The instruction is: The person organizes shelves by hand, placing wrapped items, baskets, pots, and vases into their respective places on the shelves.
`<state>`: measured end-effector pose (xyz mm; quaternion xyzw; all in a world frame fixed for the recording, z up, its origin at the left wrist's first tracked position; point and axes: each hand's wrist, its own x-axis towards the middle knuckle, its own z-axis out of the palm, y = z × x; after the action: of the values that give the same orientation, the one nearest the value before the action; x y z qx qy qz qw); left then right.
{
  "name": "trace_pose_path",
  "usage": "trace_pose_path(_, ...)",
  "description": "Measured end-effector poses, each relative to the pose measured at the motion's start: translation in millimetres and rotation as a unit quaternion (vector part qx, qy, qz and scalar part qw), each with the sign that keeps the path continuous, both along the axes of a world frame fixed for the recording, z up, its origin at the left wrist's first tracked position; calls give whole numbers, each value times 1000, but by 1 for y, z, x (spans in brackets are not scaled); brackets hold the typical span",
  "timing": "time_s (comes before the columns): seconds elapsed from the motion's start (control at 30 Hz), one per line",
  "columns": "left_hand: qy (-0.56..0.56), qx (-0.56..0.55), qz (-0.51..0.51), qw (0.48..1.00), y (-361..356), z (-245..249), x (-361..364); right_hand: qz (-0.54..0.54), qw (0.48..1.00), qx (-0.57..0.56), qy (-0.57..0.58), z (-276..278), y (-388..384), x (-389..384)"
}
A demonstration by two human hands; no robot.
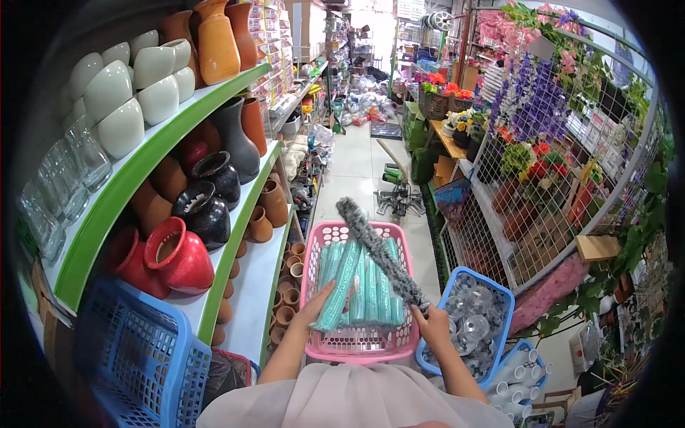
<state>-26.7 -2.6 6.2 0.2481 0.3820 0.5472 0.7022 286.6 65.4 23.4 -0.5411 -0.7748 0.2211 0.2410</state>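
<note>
In front of me stands a pink perforated basket [357, 352] with several long teal plastic-wrapped packets [371, 289] lying side by side in it. My left hand [316, 305] is at the basket's left side, closed on one teal packet [338, 289] that lies tilted over the others. The fingers behind that packet are partly hidden. A long, fuzzy, mottled grey rod [382, 258], like a duster, slants up and left across the basket. Its lower end is gripped by my right hand [434, 328], near the basket's right rim.
On the right, a blue basket [508, 314] holds clear glass-like pieces. Shelves [246, 160] of vases and pots line the left, above another blue basket [146, 349]. A wire rack [492, 207] with artificial flowers stands right. The tiled aisle [353, 167] runs ahead.
</note>
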Motion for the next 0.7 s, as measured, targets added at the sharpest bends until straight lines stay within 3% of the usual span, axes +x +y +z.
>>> trace_pose_path(0.07,-38,-18,29,999,-2,1,8,99,994,36,-35,-9,-1,9)
trace_pose_path(0.1,-99,22,32,994,-3,-2,10,202,971,129,-3,0,-3,12)
trace_pose_path(0.13,-160,61,35,985,-3,-6,12,203,970,131,-3,2,2,16)
trace_pose_path(0.17,-169,50,39,984,-3,-9,13,193,970,146,-37,3,6,22)
trace_pose_path(0.2,174,101,113,973,-2,-10,18,182,968,159,-70,3,9,26)
trace_pose_path(0.23,57,102,67,991,-5,7,21,108,988,97,-49,6,10,24)
trace_pose_path(0.27,-61,103,21,993,-9,24,25,109,988,96,-49,9,8,22)
trace_pose_path(0.33,-5,97,34,995,-9,25,32,-19,998,-8,-54,25,2,16)
trace_pose_path(0.4,53,91,45,993,-7,13,31,35,999,-14,-20,35,-4,22)
trace_pose_path(0.47,-66,51,-49,995,-4,-13,19,264,946,183,-49,14,10,40)
trace_pose_path(0.5,-133,-19,52,990,-5,-5,31,242,949,193,-63,2,18,47)
trace_pose_path(0.53,-38,-21,147,988,-8,4,45,243,949,192,-62,12,14,43)
trace_pose_path(0.6,-61,6,122,991,-20,43,57,-8,998,20,-62,31,9,34)
trace_pose_path(0.67,-23,17,89,996,-14,4,39,-7,999,6,-40,17,15,44)
trace_pose_path(0.7,16,27,53,998,-15,5,38,108,990,77,-54,18,14,50)
